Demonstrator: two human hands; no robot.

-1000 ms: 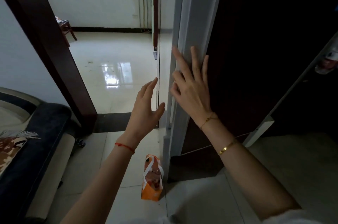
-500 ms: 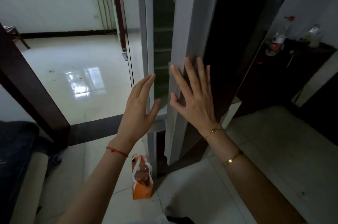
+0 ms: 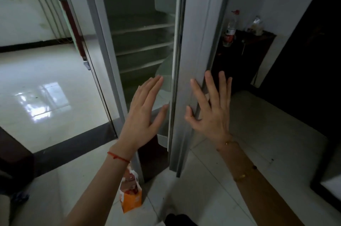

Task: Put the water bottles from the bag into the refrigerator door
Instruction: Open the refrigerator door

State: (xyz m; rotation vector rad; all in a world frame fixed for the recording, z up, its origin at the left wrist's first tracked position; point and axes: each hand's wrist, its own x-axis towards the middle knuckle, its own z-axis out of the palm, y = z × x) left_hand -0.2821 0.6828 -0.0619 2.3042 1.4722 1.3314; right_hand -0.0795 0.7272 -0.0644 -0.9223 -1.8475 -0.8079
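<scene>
On the tiled floor (image 3: 212, 179) in front of the fridge, an orange and white bag (image 3: 131, 195) stands upright just below the left arm; the arm hides its top, and the things inside are too blurry to name. The refrigerator door (image 3: 191, 59) stands open, seen nearly edge-on, so its inside pockets are hidden; the right hand (image 3: 210, 113) lies flat on it, fingers spread wide, holding nothing. The left hand (image 3: 144, 115) is up in front of the dark shelves (image 3: 142, 48), its grip wide and empty; a bottle (image 3: 229, 31) stands on a dark bench (image 3: 258, 41) behind the door.
</scene>
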